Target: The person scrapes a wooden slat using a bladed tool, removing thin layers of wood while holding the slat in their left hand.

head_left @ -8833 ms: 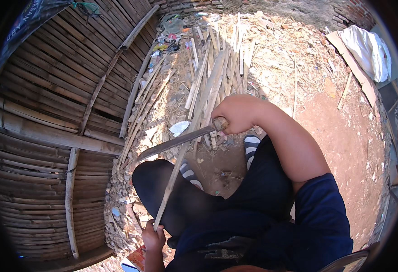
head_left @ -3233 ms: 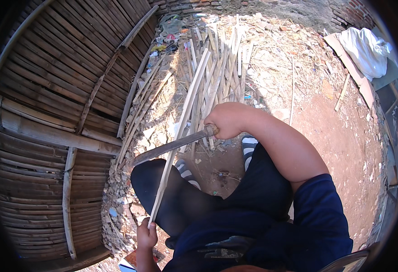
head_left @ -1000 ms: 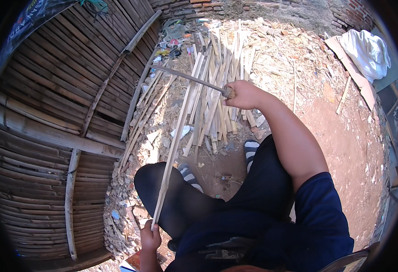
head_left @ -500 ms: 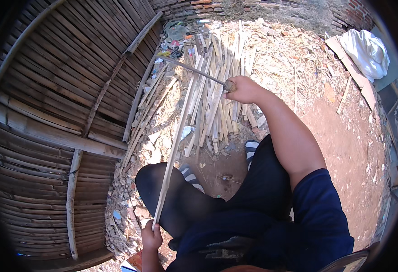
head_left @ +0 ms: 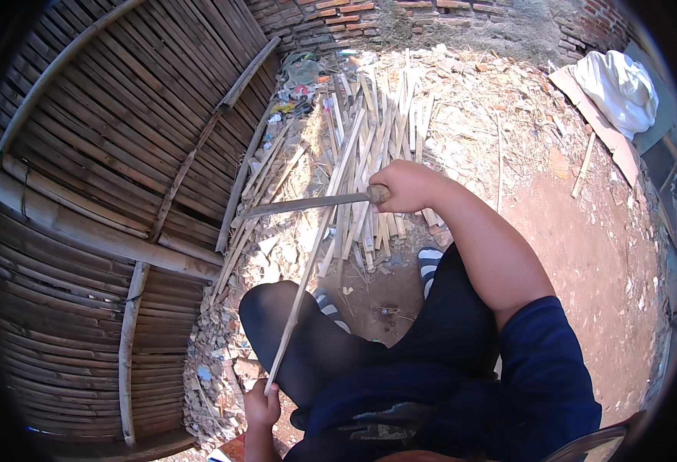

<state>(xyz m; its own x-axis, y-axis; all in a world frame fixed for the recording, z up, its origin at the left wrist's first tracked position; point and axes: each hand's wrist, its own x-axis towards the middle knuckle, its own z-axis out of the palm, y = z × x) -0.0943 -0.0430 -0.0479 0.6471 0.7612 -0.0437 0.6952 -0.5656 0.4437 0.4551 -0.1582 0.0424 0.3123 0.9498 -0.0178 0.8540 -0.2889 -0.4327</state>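
My left hand [head_left: 261,406] is closed round the near end of a long, thin wooden strip [head_left: 297,299]. The strip slants away over my left knee, and its far part reaches over a pile of similar strips [head_left: 391,127]. In my right hand [head_left: 409,187] is the wooden handle of a machete [head_left: 305,205], the fingers wrapped round it. Its long, dark blade points left and crosses the strip around the middle. Whether blade and strip touch, I cannot tell.
A slatted bamboo wall [head_left: 115,131] rises close on my left, and a brick wall [head_left: 431,19] closes the far side. More strips [head_left: 265,185] lie along the bamboo wall. At the far right a white sack [head_left: 620,92] rests by a brown board [head_left: 596,127]. Rubble and chips cover the ground.
My right hand has come nearer to me, and the machete blade has swung from pointing far left to nearly level across the strip. My left hand keeps its grip on the strip.
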